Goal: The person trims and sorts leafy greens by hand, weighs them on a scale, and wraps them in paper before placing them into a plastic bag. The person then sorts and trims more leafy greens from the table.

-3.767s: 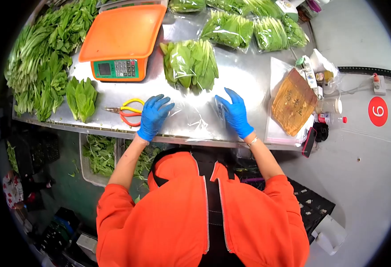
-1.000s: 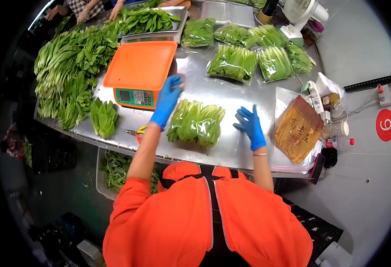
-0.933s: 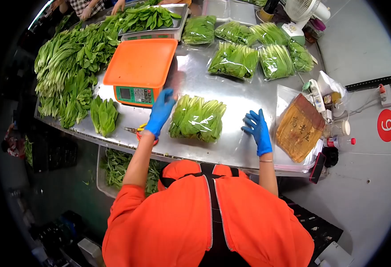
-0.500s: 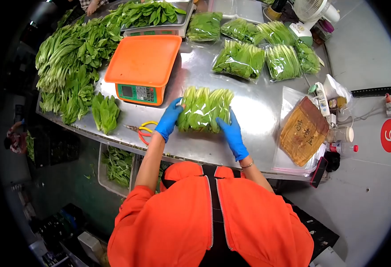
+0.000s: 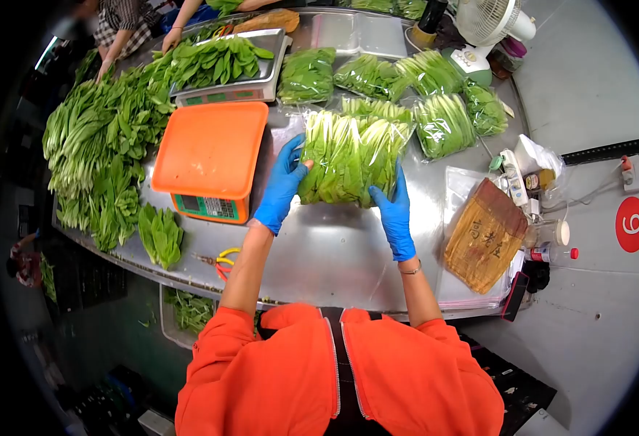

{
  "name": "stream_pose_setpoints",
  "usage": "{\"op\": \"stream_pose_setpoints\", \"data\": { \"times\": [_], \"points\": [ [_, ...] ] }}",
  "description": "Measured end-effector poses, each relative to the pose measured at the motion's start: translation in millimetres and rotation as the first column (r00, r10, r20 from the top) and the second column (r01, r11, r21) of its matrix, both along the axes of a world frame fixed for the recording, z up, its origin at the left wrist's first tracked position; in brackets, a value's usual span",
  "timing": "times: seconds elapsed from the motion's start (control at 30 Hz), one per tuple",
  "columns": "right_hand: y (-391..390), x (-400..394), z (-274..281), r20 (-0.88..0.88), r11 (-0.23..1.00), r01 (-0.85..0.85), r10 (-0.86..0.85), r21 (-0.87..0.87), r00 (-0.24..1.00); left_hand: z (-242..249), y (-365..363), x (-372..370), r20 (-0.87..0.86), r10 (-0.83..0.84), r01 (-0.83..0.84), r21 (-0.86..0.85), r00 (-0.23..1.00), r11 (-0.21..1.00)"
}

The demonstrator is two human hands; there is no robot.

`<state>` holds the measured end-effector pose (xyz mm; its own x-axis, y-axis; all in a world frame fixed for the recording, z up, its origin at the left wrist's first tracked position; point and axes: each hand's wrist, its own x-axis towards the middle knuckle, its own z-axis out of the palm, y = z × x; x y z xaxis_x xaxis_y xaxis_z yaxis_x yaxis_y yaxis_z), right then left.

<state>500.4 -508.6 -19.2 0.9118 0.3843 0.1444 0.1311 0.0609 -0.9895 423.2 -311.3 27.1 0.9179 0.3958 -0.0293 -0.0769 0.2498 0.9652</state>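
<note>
A clear plastic bag of leafy greens [image 5: 352,161] is held between my two blue-gloved hands, raised over the steel table, its pale stems toward the far side. My left hand [image 5: 283,183] grips the bag's left end, thumb at the near side. My right hand [image 5: 394,216] has hold of the lower right corner, with its thumb on the front. Behind the held bag, another bag of greens [image 5: 378,109] is partly hidden. An orange-topped scale [image 5: 214,149] stands to the left of my left hand.
Loose greens [image 5: 87,145] are heaped at the left, near a second scale [image 5: 265,83]. Several bagged greens [image 5: 443,125] lie at the back. Pliers-like yellow-and-red cutters [image 5: 223,261] rest near the front edge. A brown board [image 5: 485,236] lies right on plastic sheets. Other people's hands [image 5: 173,38] reach in.
Both hands have lifted the bag of greens from the table and moved it forward, toward the bags at the back. The view has shifted, showing more of the people opposite.
</note>
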Motion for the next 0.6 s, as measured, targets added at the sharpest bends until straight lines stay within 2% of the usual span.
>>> {"op": "stream_pose_setpoints", "data": {
  "times": [0.03,0.1,0.17,0.2,0.3,0.33,0.37,0.4,0.43,0.5,0.57,0.6],
  "points": [
    [-1,8,1,0.014,1.000,-0.003,0.003,-0.002,1.000,0,0,8,0.003,-0.007,0.007,0.000,1.000,1.000],
    [0,22,8,0.023,1.000,-0.001,0.001,-0.009,1.000,-2,2,26,0.063,0.035,-0.043,0.128,0.997,0.991],
    [6,43,24,0.054,0.998,0.006,-0.010,0.063,0.998,4,7,49,0.029,0.032,-0.036,0.132,0.999,0.991],
    [9,57,26,0.129,0.999,0.040,-0.044,0.037,0.991,4,11,65,0.047,0.035,-0.043,0.171,0.998,0.984],
    [22,103,39,0.193,0.995,0.092,-0.097,0.033,0.976,12,21,115,0.046,0.092,-0.100,0.219,0.995,0.971],
    [28,120,39,0.268,0.989,0.142,-0.124,-0.049,0.955,4,26,133,0.095,0.165,-0.190,0.437,0.982,0.879],
    [32,137,32,0.270,0.988,0.147,-0.129,-0.047,0.954,-6,30,146,0.156,0.223,-0.271,0.625,0.962,0.732],
    [35,154,19,0.261,0.965,0.213,-0.168,-0.156,0.951,-19,34,155,0.232,0.185,-0.296,0.747,0.955,0.595],
    [34,164,8,0.257,0.925,0.274,-0.207,-0.264,0.944,-44,34,158,0.233,0.178,-0.294,0.748,0.956,0.596],
    [26,162,6,0.212,0.895,0.320,-0.263,-0.309,0.941,-83,33,158,-0.078,0.050,0.027,0.763,0.996,0.646],
    [6,134,4,0.383,0.813,0.466,-0.331,-0.348,0.863,-81,13,127,0.118,0.148,-0.179,0.840,0.982,0.512],
    [-8,113,3,0.352,0.810,0.465,-0.344,-0.358,0.870,-76,-1,106,0.092,0.230,-0.200,0.837,0.969,0.509]
  ]
}}
